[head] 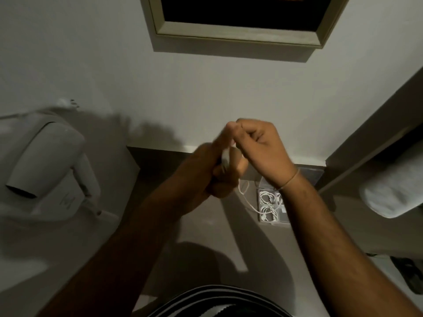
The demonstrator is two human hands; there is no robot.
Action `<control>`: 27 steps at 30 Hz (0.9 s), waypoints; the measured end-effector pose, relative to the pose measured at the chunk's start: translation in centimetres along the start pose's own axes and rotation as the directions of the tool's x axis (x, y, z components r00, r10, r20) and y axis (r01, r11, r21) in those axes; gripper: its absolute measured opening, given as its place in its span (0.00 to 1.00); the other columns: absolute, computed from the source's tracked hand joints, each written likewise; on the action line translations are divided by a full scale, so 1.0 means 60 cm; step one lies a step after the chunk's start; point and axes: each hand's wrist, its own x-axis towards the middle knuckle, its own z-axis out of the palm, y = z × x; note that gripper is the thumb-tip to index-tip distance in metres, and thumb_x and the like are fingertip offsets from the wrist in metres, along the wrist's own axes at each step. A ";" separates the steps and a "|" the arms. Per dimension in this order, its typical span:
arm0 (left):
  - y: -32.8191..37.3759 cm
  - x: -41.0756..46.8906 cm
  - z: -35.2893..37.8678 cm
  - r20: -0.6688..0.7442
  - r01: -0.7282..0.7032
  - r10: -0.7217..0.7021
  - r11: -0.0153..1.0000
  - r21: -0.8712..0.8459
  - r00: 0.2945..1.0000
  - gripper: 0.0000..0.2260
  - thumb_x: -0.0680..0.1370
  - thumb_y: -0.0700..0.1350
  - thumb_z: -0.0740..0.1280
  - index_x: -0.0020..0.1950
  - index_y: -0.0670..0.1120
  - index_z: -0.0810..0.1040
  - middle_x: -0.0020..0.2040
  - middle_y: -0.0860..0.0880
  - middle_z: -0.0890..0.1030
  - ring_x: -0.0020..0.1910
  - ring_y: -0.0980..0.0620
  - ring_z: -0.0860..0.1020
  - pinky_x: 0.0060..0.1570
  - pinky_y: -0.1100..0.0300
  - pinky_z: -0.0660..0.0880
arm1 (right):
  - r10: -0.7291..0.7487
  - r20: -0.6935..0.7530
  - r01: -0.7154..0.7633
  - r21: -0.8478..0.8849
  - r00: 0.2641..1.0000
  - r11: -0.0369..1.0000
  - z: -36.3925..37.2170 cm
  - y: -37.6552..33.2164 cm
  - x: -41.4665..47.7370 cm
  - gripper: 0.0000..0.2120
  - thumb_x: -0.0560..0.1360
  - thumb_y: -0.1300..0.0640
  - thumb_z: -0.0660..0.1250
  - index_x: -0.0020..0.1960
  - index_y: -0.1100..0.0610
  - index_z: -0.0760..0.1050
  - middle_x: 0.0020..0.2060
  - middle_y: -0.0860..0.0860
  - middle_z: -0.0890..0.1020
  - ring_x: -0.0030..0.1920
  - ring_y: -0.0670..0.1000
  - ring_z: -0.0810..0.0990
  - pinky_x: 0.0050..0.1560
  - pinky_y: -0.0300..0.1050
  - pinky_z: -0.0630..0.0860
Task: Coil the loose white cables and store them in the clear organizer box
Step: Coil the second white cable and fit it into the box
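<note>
Both hands are raised together above the counter. My left hand is closed around a bundle of white cable, blurred by motion. My right hand pinches the same cable at its top, fingers curled. A loose end of the white cable hangs down from my hands toward the counter. The clear organizer box lies below my right wrist, and coiled white cables sit in its compartments. My right forearm hides part of the box.
A white wall-mounted hair dryer hangs at the left. A framed mirror is on the wall above. Rolled towels rest on a shelf at the right. The grey counter runs below my arms.
</note>
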 end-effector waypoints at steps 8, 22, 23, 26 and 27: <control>-0.031 -0.008 -0.028 -0.194 0.107 -0.072 0.978 0.177 0.978 0.22 0.85 0.50 0.62 0.66 0.32 0.79 0.62 0.27 0.81 0.65 0.24 0.78 0.71 0.28 0.71 | 0.444 0.041 -0.443 -0.027 0.895 0.896 0.061 0.094 -0.103 0.19 0.81 0.73 0.63 0.43 0.50 0.76 0.41 0.42 0.78 0.36 0.30 0.80 0.40 0.19 0.72; -0.022 0.011 -0.029 -0.242 -0.008 0.272 0.679 0.734 0.931 0.19 0.88 0.44 0.59 0.39 0.45 0.76 0.33 0.53 0.74 0.31 0.60 0.72 0.37 0.67 0.71 | -0.014 0.172 0.064 -0.289 0.985 0.955 -0.050 -0.037 -0.084 0.16 0.84 0.48 0.65 0.38 0.42 0.75 0.29 0.41 0.76 0.29 0.38 0.73 0.34 0.33 0.68; -0.030 0.010 -0.024 -0.229 -0.010 0.211 0.755 0.656 0.950 0.21 0.88 0.50 0.59 0.36 0.49 0.74 0.31 0.54 0.73 0.29 0.60 0.71 0.34 0.64 0.71 | -0.065 0.143 0.105 -0.298 0.988 0.949 -0.060 -0.053 -0.069 0.15 0.84 0.47 0.66 0.38 0.42 0.76 0.30 0.41 0.78 0.29 0.38 0.74 0.34 0.30 0.67; -0.029 0.016 -0.004 -0.088 -0.016 0.046 0.948 0.318 0.995 0.30 0.81 0.73 0.55 0.30 0.53 0.73 0.25 0.54 0.70 0.23 0.55 0.67 0.28 0.62 0.67 | -0.128 0.086 0.147 -0.268 0.988 0.952 -0.067 -0.058 -0.016 0.15 0.83 0.53 0.69 0.37 0.48 0.80 0.32 0.47 0.82 0.31 0.37 0.76 0.38 0.28 0.68; -0.022 0.018 0.000 -0.034 -0.029 0.037 0.976 0.218 0.999 0.31 0.77 0.76 0.55 0.29 0.52 0.72 0.24 0.55 0.70 0.22 0.55 0.66 0.28 0.63 0.67 | -0.112 0.047 0.120 -0.246 0.993 0.962 -0.059 -0.049 0.000 0.16 0.83 0.55 0.69 0.36 0.52 0.80 0.31 0.49 0.81 0.31 0.38 0.75 0.38 0.29 0.68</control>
